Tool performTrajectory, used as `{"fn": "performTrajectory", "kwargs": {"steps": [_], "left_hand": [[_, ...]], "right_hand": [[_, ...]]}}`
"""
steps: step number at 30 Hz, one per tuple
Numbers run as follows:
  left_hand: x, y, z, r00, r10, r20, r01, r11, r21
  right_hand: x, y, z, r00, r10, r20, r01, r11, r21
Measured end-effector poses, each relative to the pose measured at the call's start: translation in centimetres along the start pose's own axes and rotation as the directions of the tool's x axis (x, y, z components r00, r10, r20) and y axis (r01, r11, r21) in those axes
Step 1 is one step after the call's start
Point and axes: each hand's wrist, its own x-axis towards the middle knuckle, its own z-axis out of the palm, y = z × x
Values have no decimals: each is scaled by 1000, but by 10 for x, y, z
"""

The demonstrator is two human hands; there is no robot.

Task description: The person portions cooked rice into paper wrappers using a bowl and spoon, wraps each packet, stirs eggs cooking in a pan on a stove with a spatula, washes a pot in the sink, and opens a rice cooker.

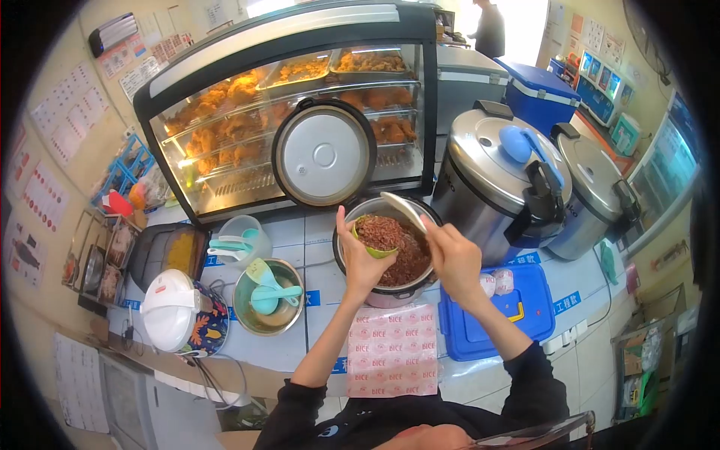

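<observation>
My left hand [363, 262] is wrapped round a small green bowl [377, 250] heaped with reddish-brown rice [378, 232]. Under it stands an open rice cooker pot [341, 246] holding more of the same rice. At the pot's right rim, my right hand [454, 259] grips a pale paddle [405, 210], its blade tilted over the pot. The cooker's round lid [324, 154] stands raised behind. A sheet of printed pink paper [392, 351] lies in front of the pot.
Behind is a glass warmer [289, 46] of fried food. Two large steel cookers [480, 184] [589, 195] and a blue lid [499, 330] are on the right. A steel bowl [241, 300] with turquoise scoops and a white-lidded cooker [169, 307] stand left. A person [490, 31] is far back.
</observation>
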Motion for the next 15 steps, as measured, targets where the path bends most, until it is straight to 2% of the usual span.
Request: {"fn": "performTrajectory", "kwargs": {"steps": [1,2,4,5,7,8,9,10,11,12,14,15], "left_hand": [[0,3,0,1000,-14,-5,14,1000,-26],[-2,6,0,1000,-22,-10,22,999,-25],[-3,13,-1,999,46,-10,-44,988,150],[-7,7,-2,999,36,-17,-35,996,79],[-8,7,-7,999,34,-3,-34,996,81],[-8,7,-9,999,32,6,-33,997,75],[-7,3,-11,1000,-22,18,22,999,-28],[-6,3,-12,999,-30,13,30,999,-33],[-5,3,-14,998,-47,29,46,999,27],[-4,3,-15,997,-60,49,55,995,89],[-7,5,-11,998,-26,62,21,997,69],[-10,5,-8,998,9,59,-16,992,127]], "right_hand": [[-7,-3,5,997,-72,21,73,996,-54],[-20,-9,15,992,-80,97,93,985,-145],[-34,-7,31,993,-70,100,85,984,-156],[-34,3,34,992,-74,102,89,984,-155],[-34,23,35,965,90,248,-70,994,-87],[-33,23,34,963,92,252,-73,994,-83],[-28,21,26,956,213,200,-204,977,-62],[-23,19,16,930,334,154,-332,943,-37],[-16,12,7,893,397,213,-410,912,16],[-20,10,13,891,400,214,-413,911,15],[-34,2,33,876,302,376,-360,929,92],[-35,-11,36,787,381,485,-432,902,-7]]}}
